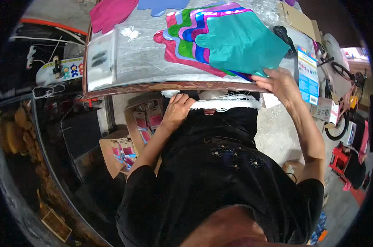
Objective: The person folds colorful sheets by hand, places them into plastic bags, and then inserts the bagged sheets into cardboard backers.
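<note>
On the table in front of me, shiny flat foil pieces with wavy edges lie in a fanned, overlapping stack of pink, blue, green and purple. The top one is a teal foil piece [240, 41]. My right hand [282, 84] pinches its near right corner at the table edge, thumb and fingers closed. My left hand [179, 108] rests over my lap below the table, fingers curled on a long bundle of white string [227, 103]. The string stretches across my lap toward the right. The tips of my left fingers are partly hidden.
A clear plastic bag [102, 59] and a small string tangle [130, 33] lie on the table's left. Magenta [112, 14] and blue foil pieces lie beyond. A blue-white printed card [307, 74] hangs at the right edge. Open cartons [118, 154] stand below left.
</note>
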`<act>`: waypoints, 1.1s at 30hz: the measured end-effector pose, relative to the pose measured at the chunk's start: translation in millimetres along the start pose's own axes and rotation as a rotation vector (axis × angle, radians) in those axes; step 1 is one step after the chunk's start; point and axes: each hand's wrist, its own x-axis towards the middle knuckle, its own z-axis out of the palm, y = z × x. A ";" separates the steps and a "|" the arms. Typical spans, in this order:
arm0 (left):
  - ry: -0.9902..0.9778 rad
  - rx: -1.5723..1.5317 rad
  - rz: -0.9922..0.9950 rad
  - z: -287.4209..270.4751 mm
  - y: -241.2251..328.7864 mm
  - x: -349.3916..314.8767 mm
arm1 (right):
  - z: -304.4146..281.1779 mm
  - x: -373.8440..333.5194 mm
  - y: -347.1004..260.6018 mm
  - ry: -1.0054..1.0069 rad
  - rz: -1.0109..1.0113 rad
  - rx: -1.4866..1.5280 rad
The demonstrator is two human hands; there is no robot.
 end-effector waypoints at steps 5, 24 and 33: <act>-0.054 0.065 -0.048 -7.7 11.4 9.9 | 4.1 -2.3 -15.6 -0.063 0.084 0.022; 0.013 0.014 -0.239 -23.5 -42.3 -41.8 | -31.9 -26.8 2.7 0.024 -0.153 -0.434; 0.191 -0.150 -0.282 -14.4 -88.1 -77.3 | -45.6 -56.7 82.3 0.018 -0.670 -1.383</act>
